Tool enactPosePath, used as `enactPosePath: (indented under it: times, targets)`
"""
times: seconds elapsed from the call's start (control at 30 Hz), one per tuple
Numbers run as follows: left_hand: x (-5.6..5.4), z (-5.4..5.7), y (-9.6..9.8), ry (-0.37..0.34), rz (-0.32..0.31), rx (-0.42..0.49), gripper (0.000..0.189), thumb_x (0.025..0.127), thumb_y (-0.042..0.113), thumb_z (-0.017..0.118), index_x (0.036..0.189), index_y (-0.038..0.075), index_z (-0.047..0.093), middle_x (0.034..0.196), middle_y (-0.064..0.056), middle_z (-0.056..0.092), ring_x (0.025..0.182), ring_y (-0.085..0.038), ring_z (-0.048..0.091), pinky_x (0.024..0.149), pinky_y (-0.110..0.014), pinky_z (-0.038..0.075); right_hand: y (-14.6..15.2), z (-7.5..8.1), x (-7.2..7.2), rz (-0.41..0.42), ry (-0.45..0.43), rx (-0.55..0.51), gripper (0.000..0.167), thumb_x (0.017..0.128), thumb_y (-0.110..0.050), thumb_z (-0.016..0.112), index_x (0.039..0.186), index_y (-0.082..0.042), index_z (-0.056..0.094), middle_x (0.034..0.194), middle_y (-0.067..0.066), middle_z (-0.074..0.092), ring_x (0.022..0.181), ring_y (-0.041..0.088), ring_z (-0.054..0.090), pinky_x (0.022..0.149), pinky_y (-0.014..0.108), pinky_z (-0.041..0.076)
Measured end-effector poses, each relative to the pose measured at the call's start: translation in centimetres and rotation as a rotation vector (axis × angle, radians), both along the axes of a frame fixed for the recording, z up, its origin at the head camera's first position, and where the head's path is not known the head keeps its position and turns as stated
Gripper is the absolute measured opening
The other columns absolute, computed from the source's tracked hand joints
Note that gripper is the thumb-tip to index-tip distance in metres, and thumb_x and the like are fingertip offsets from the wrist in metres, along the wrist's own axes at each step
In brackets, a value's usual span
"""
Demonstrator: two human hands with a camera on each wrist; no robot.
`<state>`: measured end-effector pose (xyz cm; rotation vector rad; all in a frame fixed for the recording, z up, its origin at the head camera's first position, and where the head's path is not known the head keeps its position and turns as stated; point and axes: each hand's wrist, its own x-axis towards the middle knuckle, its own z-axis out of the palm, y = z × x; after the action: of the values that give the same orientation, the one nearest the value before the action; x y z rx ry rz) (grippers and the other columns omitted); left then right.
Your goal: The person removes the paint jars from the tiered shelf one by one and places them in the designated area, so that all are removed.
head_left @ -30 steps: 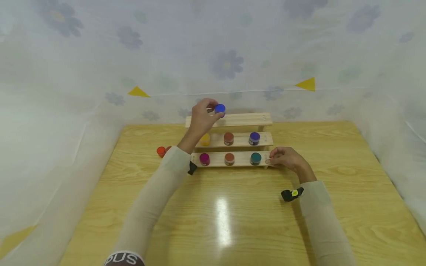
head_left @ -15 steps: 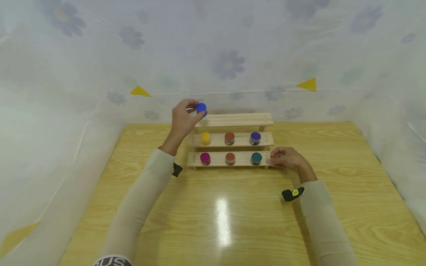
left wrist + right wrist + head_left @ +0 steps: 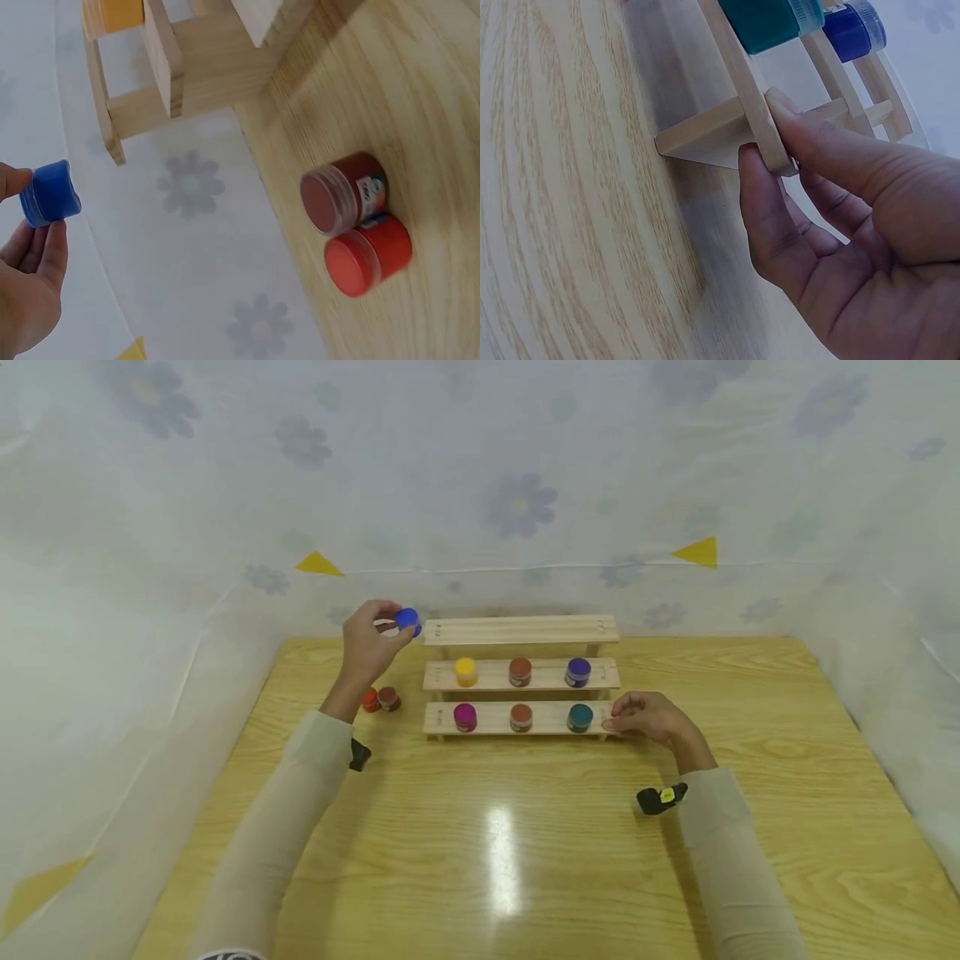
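My left hand point(image 3: 369, 643) pinches a small blue paint jar point(image 3: 52, 193) between thumb and fingers, held up just left of the top step of a wooden three-step rack point(image 3: 525, 630). With thumb and fingers my right hand point(image 3: 840, 217) grips the right end of the rack's lowest step. On that step stand a magenta jar point(image 3: 465, 717), a brown-orange jar point(image 3: 521, 717) and a teal jar point(image 3: 580, 718). The middle step carries a yellow jar point(image 3: 466, 672), a reddish-brown jar point(image 3: 520, 672) and a dark blue jar point(image 3: 578, 672). No jar stands on the top step.
A red jar point(image 3: 367, 255) and a dark brown jar point(image 3: 345, 193) stand side by side on the wooden table point(image 3: 570, 843), left of the rack and partly behind my left forearm in the head view. A flowered white sheet point(image 3: 420, 485) hangs behind and around the table.
My left hand has carried the blue paint jar leftward from over the top step to beyond its left end, and slightly lower. The right hand keeps its hold on the rack.
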<state>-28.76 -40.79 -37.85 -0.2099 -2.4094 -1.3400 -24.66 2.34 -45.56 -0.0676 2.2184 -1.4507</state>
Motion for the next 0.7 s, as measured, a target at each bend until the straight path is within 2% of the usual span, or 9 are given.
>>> enactPosePath:
  times: [0.33,0.7]
  targets:
    - [0.7,-0.7,-1.8,-0.058,0.05,0.026,0.037,0.083,0.01,0.071,0.114,-0.006,0.058,0.115,-0.021,0.059,0.109,-0.03,0.059,0.095,-0.037,0.054,0.5,-0.3,0.1,0.004,0.0,-0.009,0.025,0.086,-0.017,0.071,0.099,-0.002,0.055,0.079,-0.006,0.058,0.076,0.01,0.061,0.076,0.027,0.058]
    - [1.4,-2.3,-4.7,-0.077,0.097,0.008,0.037,0.082,0.007,0.072,0.113,-0.007,0.058,0.115,-0.021,0.06,0.107,-0.031,0.059,0.093,-0.039,0.055,0.7,-0.1,0.3,0.005,-0.001,0.0,0.023,0.085,-0.017,0.072,0.095,-0.005,0.056,0.077,-0.006,0.059,0.076,0.013,0.061,0.076,0.028,0.058]
